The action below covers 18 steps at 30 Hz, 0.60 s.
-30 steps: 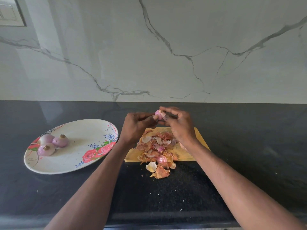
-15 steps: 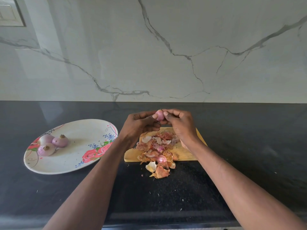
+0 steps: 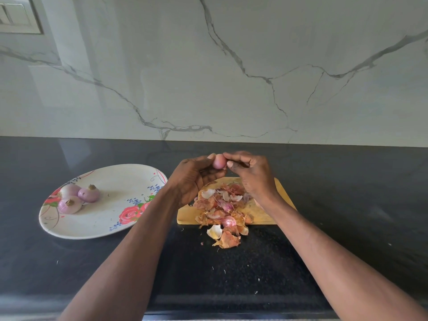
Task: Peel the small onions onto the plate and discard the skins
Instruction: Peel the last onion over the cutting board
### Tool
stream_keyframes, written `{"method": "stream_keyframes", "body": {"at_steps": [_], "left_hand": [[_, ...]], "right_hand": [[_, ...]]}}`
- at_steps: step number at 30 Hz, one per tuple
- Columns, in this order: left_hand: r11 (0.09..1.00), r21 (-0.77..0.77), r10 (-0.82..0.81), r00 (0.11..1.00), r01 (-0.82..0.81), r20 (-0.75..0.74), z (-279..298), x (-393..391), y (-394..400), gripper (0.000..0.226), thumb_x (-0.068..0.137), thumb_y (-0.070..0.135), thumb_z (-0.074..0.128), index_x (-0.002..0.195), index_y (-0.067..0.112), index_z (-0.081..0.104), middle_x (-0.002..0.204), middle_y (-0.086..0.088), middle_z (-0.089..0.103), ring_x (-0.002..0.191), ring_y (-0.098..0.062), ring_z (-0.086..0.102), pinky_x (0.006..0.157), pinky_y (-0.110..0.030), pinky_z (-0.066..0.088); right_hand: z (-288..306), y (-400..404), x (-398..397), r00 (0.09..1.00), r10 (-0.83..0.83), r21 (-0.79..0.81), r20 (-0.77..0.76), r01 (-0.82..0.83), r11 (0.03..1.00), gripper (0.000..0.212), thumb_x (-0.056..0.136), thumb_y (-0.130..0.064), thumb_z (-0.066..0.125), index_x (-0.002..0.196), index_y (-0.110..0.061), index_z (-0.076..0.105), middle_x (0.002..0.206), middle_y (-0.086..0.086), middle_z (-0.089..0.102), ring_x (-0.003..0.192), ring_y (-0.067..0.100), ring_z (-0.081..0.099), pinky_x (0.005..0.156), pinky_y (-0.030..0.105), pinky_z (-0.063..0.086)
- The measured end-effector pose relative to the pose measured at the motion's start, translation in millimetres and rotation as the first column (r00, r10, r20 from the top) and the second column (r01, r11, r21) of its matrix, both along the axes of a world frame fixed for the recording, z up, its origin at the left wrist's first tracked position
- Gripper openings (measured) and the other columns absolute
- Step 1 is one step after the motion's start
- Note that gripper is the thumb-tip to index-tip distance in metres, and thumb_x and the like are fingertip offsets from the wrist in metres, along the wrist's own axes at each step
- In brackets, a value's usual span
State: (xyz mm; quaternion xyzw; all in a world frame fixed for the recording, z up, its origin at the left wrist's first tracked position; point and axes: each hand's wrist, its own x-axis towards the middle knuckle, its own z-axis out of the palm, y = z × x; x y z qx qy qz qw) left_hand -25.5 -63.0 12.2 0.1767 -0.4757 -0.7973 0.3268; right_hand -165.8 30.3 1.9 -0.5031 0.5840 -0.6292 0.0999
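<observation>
Small onion [image 3: 219, 161] pinched by left hand [image 3: 193, 179], picked at by right hand [image 3: 251, 174] fingertips above cutting board [image 3: 266, 213], probably so skins [image 3: 222, 209] drop there, far right of plate [image 3: 111, 218].

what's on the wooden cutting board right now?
A heap of papery onion skins covers most of the wooden cutting board, some spilling onto the black counter. Whether any whole onion lies under the heap cannot be seen; the right hand hides the board's middle.

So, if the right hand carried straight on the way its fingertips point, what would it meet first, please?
Its fingertips point toward the person's left, so the right hand would meet the small onion it is already pinching, then the left hand holding that onion.
</observation>
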Motion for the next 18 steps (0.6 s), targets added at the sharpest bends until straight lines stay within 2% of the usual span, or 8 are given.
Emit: {"method": "stream_keyframes", "body": {"at_steps": [3,8,12,15,18], "left_hand": [[1.000,0.022,-0.014,1.000,0.014,-0.003,-0.4,0.3,0.1,0.019,0.102,0.003,0.050,0.108,-0.010,0.063,0.092,-0.022,0.074,0.081,-0.029,0.073,0.072,-0.029,0.062],[0.999,0.034,-0.036,0.999,0.037,-0.041,1.3,1.4,0.1,0.024,0.103,0.001,0.042,0.116,-0.004,0.062,0.100,-0.022,0.073,0.087,-0.027,0.074,0.074,-0.029,0.062],[0.998,0.058,-0.029,0.995,0.034,-0.091,0.6,1.1,-1.2,0.029,0.103,-0.004,0.042,0.126,0.000,0.059,0.106,-0.022,0.073,0.090,-0.029,0.073,0.077,-0.032,0.062],[0.998,0.034,-0.045,0.996,0.048,-0.082,0.7,1.8,-0.2,0.028,0.103,-0.004,0.040,0.122,-0.002,0.061,0.107,-0.024,0.072,0.094,-0.031,0.073,0.081,-0.034,0.062],[0.998,0.008,-0.055,0.997,0.055,-0.048,0.8,3.2,-0.2,0.023,0.102,0.001,0.045,0.116,-0.002,0.063,0.104,-0.023,0.073,0.092,-0.030,0.074,0.084,-0.036,0.062]], "right_hand": [[0.6,-0.5,1.5,0.999,-0.028,-0.002,0.030,0.028,1.000,0.023,0.087,-0.004,0.073,0.098,-0.024,0.077,0.099,-0.005,0.077,0.098,0.008,0.071,0.090,0.028,0.056],[2.1,1.8,3.4,0.993,-0.053,0.011,0.103,0.052,0.999,0.017,0.089,-0.013,0.075,0.086,-0.030,0.075,0.083,-0.005,0.076,0.082,0.012,0.071,0.079,0.032,0.061],[0.8,1.2,6.5,0.997,-0.068,0.041,0.027,0.067,0.997,0.010,0.084,-0.018,0.079,0.092,-0.024,0.077,0.086,-0.006,0.077,0.083,0.007,0.072,0.076,0.024,0.057],[-0.9,0.5,5.4,0.993,-0.112,0.031,-0.039,0.113,0.993,0.011,0.086,-0.017,0.077,0.097,-0.015,0.079,0.088,-0.005,0.076,0.083,0.007,0.071,0.073,0.020,0.055],[-1.1,1.9,3.8,0.992,-0.116,0.034,-0.058,0.118,0.992,0.010,0.089,-0.018,0.075,0.097,-0.015,0.079,0.087,-0.007,0.076,0.082,0.004,0.069,0.072,0.017,0.053]]}}
